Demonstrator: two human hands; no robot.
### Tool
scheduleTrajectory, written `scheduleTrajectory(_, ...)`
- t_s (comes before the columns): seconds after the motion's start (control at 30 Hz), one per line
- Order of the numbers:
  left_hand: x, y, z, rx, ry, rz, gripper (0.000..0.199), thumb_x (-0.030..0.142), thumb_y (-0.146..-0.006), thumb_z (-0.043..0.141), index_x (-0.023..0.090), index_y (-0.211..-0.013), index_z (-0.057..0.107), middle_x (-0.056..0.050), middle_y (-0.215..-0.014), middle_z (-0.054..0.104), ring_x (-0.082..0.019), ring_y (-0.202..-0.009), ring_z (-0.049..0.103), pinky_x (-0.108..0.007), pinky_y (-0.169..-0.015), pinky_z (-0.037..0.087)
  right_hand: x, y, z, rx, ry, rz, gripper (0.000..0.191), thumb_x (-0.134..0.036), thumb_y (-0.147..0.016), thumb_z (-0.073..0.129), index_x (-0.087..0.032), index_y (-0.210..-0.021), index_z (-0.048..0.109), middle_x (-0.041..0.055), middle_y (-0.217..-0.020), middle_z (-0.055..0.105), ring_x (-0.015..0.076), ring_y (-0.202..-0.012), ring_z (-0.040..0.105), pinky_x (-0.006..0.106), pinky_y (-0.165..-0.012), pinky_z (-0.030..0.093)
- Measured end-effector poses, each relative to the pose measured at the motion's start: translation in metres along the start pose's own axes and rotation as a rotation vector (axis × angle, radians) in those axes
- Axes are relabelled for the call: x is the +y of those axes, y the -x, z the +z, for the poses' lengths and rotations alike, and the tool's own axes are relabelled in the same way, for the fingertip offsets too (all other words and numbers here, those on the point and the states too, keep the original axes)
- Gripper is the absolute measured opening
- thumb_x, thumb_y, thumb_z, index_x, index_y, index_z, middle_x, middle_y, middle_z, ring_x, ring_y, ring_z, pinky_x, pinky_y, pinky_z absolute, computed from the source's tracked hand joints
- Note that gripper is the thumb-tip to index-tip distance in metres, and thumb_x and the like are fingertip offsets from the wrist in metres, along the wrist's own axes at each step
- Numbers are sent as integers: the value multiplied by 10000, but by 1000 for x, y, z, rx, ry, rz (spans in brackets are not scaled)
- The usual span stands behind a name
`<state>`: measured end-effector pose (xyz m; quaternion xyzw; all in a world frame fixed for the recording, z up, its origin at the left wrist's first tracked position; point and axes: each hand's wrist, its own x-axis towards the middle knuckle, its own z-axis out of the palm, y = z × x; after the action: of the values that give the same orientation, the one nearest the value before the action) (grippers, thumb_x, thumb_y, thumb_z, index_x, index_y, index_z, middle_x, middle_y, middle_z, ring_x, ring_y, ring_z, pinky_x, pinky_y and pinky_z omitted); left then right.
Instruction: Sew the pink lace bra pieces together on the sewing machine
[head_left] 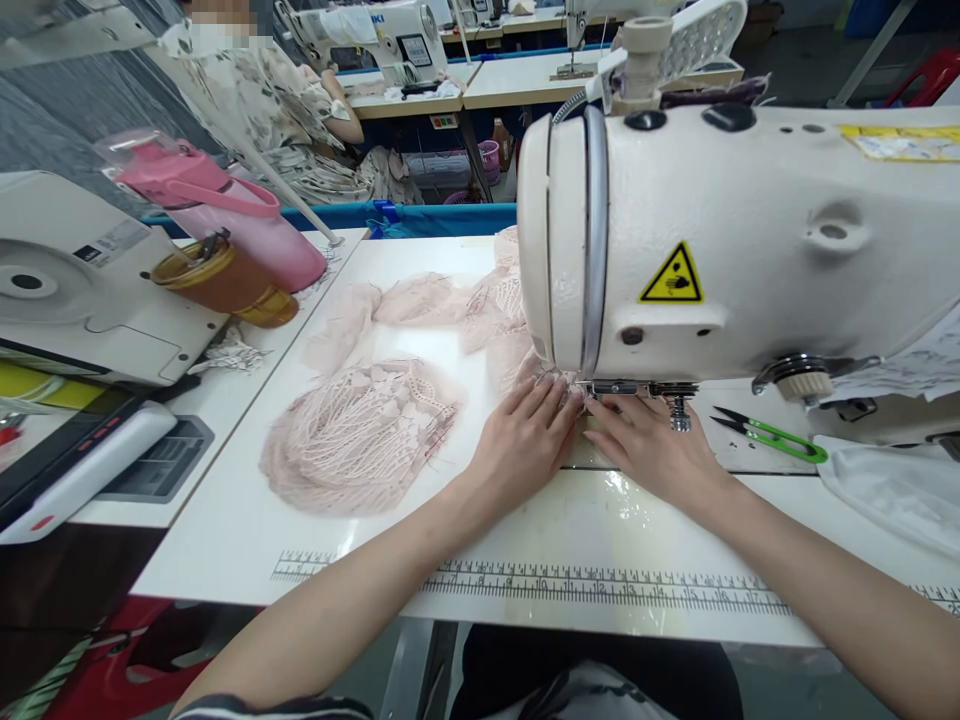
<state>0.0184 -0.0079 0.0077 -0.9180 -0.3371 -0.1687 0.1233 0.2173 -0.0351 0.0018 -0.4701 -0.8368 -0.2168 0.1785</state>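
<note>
Pale pink lace fabric [510,360] runs under the head of a white sewing machine [735,230]. My left hand [525,425] lies on that fabric just left of the needle area, its fingers stretched out and pressing down. Close on the other side, my right hand [656,445] rests low under the machine head, thumb apart from the fingers. The machine's lower parts partly hide its fingertips. Another gathered lace piece [360,435] lies on the table to the left of my left hand. The needle tip is hidden.
Green-handled thread snips [780,437] and white cloth [885,490] lie at right. A printed ruler [540,583] runs along the table's front. At left are a pink bottle [240,220], a brown cup [232,285] and another machine [82,280]. A person [255,100] sits beyond.
</note>
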Motion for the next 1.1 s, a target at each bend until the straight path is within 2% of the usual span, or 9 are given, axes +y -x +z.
scheduleTrajectory(0.13, 0, -2, 0, -16, 25, -33, 349, 268, -971, 458, 92, -1221, 626, -155, -1233, 642, -288, -1220, 570, -432, -1027, 479, 0, -1, -1, 38, 33, -9, 307, -364, -976, 483, -193, -1163, 656, 53, -1056, 717, 193, -814, 623, 397, -923, 361)
scheduleTrajectory(0.23, 0, -3, 1, -22, 45, -55, 349, 269, -970, 460, 96, -1224, 623, -153, -1243, 637, -288, -1230, 560, -430, -1029, 470, 3, 0, 2, 72, 42, -6, 268, -353, -963, 511, -208, -1130, 662, 19, -1021, 725, 164, -721, 607, 383, -887, 348)
scheduleTrajectory(0.4, 3, -3, -1, -61, 40, -94, 364, 262, -972, 447, 91, -1254, 599, -163, -1285, 607, -298, -1249, 536, -445, -1036, 436, 8, 3, 13, 11, -155, 206, 262, -367, -975, 463, -232, -961, 686, -3, -766, 704, 141, -653, 571, 304, -700, 327)
scheduleTrajectory(0.53, 2, -5, -7, -111, 43, -143, 358, 303, -989, 410, 134, -1236, 606, -149, -1285, 607, -312, -1250, 522, -492, -1013, 413, 11, 3, 18, -19, -260, 277, 346, -410, -973, 428, -209, -896, 700, 37, -753, 686, 159, -681, 567, 272, -589, 273)
scheduleTrajectory(0.67, -15, -23, -5, -153, 96, -178, 349, 350, -991, 392, 158, -1049, 678, -126, -1088, 687, -319, -1167, 566, -467, -907, 468, 13, 1, 16, -16, -244, 261, 373, -440, -975, 416, -213, -914, 705, 39, -752, 685, 158, -646, 544, 282, -576, 253)
scheduleTrajectory(0.77, -31, -47, 2, -171, 114, -212, 355, 265, -967, 395, 138, -827, 695, -137, -921, 699, -326, -1083, 600, -454, -858, 493, 16, 2, 13, -28, -241, 244, 373, -426, -980, 405, -220, -888, 702, 33, -751, 693, 146, -583, 512, 290, -586, 263)
scheduleTrajectory(0.87, -36, -58, -1, -153, 72, -256, 276, 200, -935, 428, 137, -909, 695, -135, -1162, 658, -319, -1215, 528, -489, -1003, 437, 20, 5, 13, 25, -236, 184, 300, -392, -966, 458, -213, -892, 688, 15, -687, 687, 140, -534, 495, 310, -647, 321)
scheduleTrajectory(0.97, -29, -39, -16, -102, 3, -341, 322, 206, -972, 393, 151, -1204, 608, -120, -1366, 545, -293, -1304, 465, -510, -1091, 371, 21, 10, 17, 87, -312, 172, 201, -357, -942, 527, -207, -934, 661, 0, -710, 700, 139, -556, 547, 322, -746, 383)
scheduleTrajectory(1.1, -21, 24, -40, -133, -166, -563, 445, 253, -967, 456, 114, -1390, 449, -159, -1495, 388, -346, -1381, 363, -557, -1105, 344, 20, 17, 23, 96, -485, 218, 189, -379, -935, 525, -242, -988, 645, 9, -741, 699, 187, -632, 619, 391, -859, 418)
